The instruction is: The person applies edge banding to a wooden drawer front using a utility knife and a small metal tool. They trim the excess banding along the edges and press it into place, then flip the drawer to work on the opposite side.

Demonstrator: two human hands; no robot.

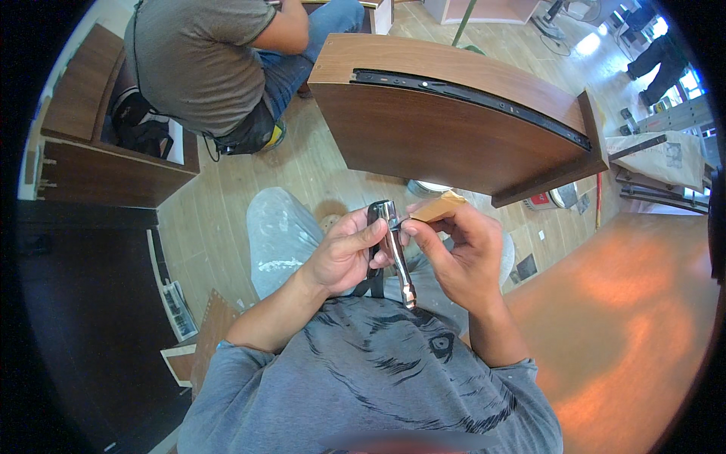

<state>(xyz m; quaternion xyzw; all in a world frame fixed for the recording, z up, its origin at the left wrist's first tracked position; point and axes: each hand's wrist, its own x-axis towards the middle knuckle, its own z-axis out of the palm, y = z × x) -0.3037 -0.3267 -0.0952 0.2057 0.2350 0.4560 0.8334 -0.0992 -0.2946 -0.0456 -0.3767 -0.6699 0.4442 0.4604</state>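
Observation:
My left hand [344, 250] is closed around a long, narrow, shiny chrome metal piece [398, 261], held upright in front of my chest. Its broader end is at the top, and a black part runs along its left side; I cannot tell its exact kind. My right hand [469, 250] has thumb and forefinger pinched close to the upper end of the chrome piece. A folded brown paper or cardboard packet [437, 208] sticks out between the fingers of that hand. Whether the right fingertips also touch the metal is unclear.
Ahead stands a brown wooden drawer unit [423, 136] with a black slide rail [469, 98] on it. A person [204, 68] crouches at the upper left beside a wooden cabinet [113, 166]. A large brown board [620, 318] lies at right, a black panel [83, 318] at left.

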